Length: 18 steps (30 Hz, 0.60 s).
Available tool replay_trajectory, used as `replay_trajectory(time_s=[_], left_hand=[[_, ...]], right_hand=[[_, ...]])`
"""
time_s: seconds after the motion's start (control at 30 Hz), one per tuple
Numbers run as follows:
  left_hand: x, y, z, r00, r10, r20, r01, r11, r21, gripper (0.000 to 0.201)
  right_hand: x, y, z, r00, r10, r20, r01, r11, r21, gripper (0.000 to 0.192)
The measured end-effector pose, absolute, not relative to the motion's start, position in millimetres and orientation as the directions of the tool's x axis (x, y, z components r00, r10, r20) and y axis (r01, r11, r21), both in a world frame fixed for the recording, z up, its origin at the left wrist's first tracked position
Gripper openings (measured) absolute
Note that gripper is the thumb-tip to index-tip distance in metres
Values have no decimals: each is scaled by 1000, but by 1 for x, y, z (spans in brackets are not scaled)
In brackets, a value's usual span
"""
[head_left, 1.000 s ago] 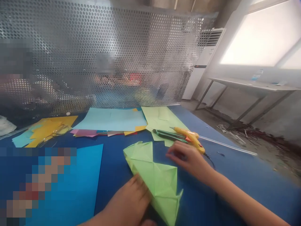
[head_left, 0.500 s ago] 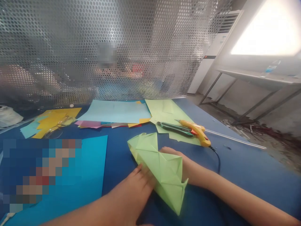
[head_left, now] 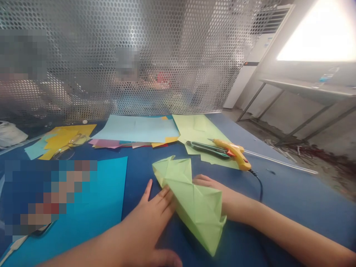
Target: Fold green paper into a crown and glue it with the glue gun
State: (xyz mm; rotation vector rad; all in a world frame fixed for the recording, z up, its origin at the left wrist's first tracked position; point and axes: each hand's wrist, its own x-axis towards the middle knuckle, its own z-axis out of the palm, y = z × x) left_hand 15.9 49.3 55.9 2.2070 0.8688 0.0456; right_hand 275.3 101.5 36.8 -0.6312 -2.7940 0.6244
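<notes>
On the blue table [head_left: 294, 204], close to the person, the folded green shape [head_left: 191, 196] sits between the two hands. The big change is the right hand [head_left: 211, 185]: a second ago it was free, up by the tools, and now it is tucked in at the far right side of the shape. The small change is the left hand [head_left: 152, 215]: its fingers have fanned out, and one now pokes away from the paper. So the shape looks steadied from two sides, not one. The left hand is wide open, thumb well apart, with some fingertips on the shape's near edge. The right fingers go partly behind the paper, so I cannot tell how open they are or if they pinch it.

Past the table hangs a shiny screen [head_left: 158, 44], full of round holes. The table top is smooth and plain. A bright blue sheet [head_left: 104, 193] lies flat at the left, with a straight edge. A pale blue sheet [head_left: 139, 128] tops a pile at the back. The green shape is thin paper, all creases, flaps and sharp corners. The glue gun [head_left: 236, 152] looks like hard yellow plastic. The cutter [head_left: 208, 149] is long, slim and green. The clear stick [head_left: 280, 161] is straight and thin.
</notes>
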Motion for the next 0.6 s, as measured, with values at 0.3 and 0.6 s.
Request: replay_trajectory(time_s=[0.3,0.6], left_hand=[[9,55,70,805,550,-223,557,-571,603,88],[24,30,23,780,606,-158,622,-719,310,85]], right_hand=[[276,103,44,-885,456,91,337,763,-552,35],[276,107,42,-919,371,135,256,821,-510,24]])
